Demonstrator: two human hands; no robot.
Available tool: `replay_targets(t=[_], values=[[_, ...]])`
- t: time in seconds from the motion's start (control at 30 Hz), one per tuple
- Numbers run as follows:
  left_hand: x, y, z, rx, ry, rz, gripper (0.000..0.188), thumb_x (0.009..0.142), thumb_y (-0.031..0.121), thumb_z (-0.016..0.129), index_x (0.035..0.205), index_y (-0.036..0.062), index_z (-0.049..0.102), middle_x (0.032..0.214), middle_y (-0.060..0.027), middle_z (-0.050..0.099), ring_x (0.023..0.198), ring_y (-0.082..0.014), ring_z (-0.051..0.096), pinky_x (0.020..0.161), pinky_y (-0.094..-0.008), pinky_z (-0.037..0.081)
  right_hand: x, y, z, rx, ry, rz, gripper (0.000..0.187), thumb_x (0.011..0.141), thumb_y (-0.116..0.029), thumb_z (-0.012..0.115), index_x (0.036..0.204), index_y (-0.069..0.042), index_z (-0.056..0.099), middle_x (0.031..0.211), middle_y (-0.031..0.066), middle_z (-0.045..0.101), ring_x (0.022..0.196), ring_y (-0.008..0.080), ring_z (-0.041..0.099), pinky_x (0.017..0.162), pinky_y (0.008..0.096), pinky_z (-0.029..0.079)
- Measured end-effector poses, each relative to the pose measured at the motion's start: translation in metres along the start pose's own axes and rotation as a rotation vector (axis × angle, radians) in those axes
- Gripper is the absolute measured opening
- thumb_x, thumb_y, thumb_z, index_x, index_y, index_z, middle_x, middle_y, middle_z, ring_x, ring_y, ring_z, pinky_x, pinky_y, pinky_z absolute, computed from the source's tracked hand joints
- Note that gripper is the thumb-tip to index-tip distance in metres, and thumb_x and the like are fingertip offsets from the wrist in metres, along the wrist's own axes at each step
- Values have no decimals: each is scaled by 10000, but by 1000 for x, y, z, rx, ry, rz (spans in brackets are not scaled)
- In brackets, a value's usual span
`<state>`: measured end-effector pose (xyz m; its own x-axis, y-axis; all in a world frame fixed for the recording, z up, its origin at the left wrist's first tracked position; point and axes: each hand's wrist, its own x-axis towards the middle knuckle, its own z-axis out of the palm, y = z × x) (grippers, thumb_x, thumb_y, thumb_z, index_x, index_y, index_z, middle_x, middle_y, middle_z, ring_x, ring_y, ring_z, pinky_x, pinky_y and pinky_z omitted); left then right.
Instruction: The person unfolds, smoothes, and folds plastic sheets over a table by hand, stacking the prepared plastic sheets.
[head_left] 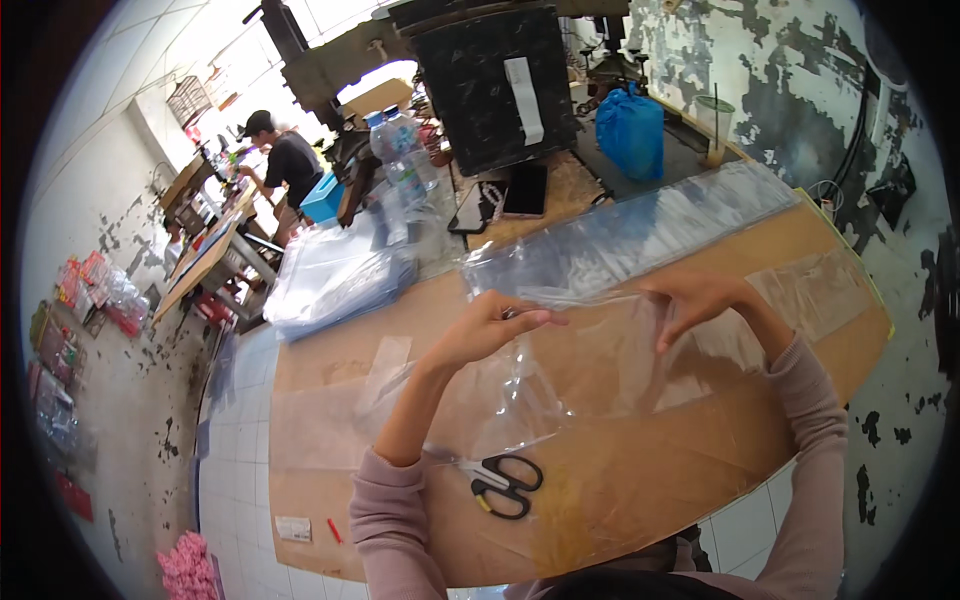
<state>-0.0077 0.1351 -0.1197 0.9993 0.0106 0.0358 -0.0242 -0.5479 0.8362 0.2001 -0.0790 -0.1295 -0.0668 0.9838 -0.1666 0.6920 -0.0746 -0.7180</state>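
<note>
Over the table, a clear plastic sheet [600,345] or bag spans the space between my hands, its folds catching the light. My left hand [485,328] pinches its upper edge, thumb pointing right. At the sheet's right side is my right hand [705,300], its thumb and index finger apart and touching the film; its other fingers are hidden. Black-handled scissors [508,487] lie nearer me, blades partly under the film. Other clear plastic pieces [315,425] lie flat to the left.
A long stack of clear plastic sleeves [640,232] runs along the table's far side. Another plastic stack [340,275] sits at far left. Beyond are a black machine plate [490,90], bottles [400,155], phones [525,190] and a blue bag [630,132]. Another person [288,160] works at left.
</note>
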Motion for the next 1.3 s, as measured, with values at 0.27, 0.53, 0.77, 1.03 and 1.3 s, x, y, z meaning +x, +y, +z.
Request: replay_targets(t=[0.27, 0.53, 0.77, 1.03, 1.3], values=[[-4, -1, -29, -14, 60, -35, 285, 837, 301, 490, 951, 87, 638, 476, 81, 335, 453, -18, 288, 415, -195, 232, -141, 75, -21, -316, 291, 269, 400, 588, -270, 732, 884, -58, 566, 932, 70, 568, 870, 194, 529, 725, 313, 414], [-4, -23, -45, -189, 172, -200, 307, 836, 323, 485, 941, 79, 639, 477, 109, 195, 432, -12, 192, 402, -196, 141, -226, 116, -63, -503, 631, 801, 82, 661, -54, 542, 590, -27, 572, 618, 99, 541, 635, 257, 537, 592, 325, 424], [29, -95, -26, -21, 480, -145, 277, 834, 271, 512, 897, 33, 639, 491, 90, 324, 457, -14, 254, 423, -199, 210, -125, 163, -146, -1059, 1516, 217, 160, 741, -149, 524, 861, -42, 527, 826, 142, 556, 847, 324, 512, 697, 379, 416], [39, -115, -18, 10, 638, -173, 243, 749, 212, 625, 809, -21, 589, 478, 60, 405, 410, -24, 337, 380, -208, 239, -67, 177, -78, -651, 1185, 876, 350, 820, -390, 429, 927, -72, 527, 961, 97, 556, 968, 280, 482, 806, 445, 362], [29, -77, -19, 129, 776, -153, 235, 838, 262, 516, 863, 36, 457, 475, 19, 379, 440, -58, 320, 409, -231, 266, -41, 158, -67, -946, 1684, 301, 252, 833, -308, 468, 847, -80, 573, 891, 64, 577, 827, 236, 520, 701, 371, 390]])
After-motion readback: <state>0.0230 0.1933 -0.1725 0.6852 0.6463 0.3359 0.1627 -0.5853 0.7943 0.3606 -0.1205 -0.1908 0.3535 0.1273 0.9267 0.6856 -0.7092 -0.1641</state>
